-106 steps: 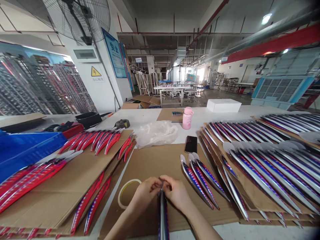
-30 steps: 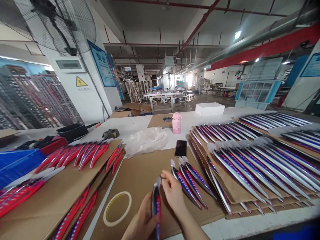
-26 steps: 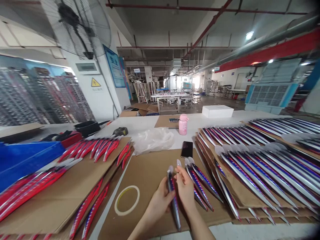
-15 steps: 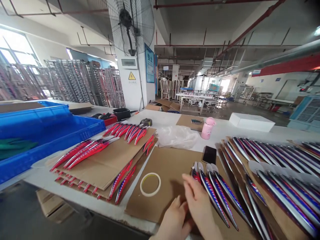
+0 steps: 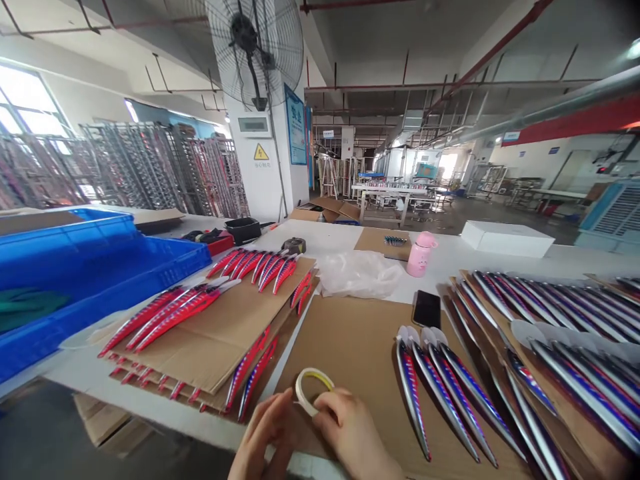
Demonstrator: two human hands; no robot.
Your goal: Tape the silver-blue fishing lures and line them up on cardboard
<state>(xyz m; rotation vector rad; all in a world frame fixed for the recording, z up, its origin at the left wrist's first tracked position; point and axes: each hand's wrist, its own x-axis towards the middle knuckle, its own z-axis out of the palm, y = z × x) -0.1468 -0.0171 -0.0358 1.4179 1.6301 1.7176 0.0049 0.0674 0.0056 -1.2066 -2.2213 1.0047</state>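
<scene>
Right fingers (image 5: 338, 400) pinch the tape roll (image 5: 299, 388) — left fingers (image 5: 270, 410) beside its rim, grip unclear — four fishing lures (image 5: 411, 383) lie rightward.

A right hand (image 5: 347, 427) grips a cream tape roll (image 5: 301, 392), yellow on its inner side, at the near-left part of a cardboard sheet (image 5: 350, 333).
Four slim fish-shaped lures (image 5: 441, 389), silver striped blue and pink-red, lie side by side toward the sheet's right edge, tapered tips toward the near edge.
</scene>
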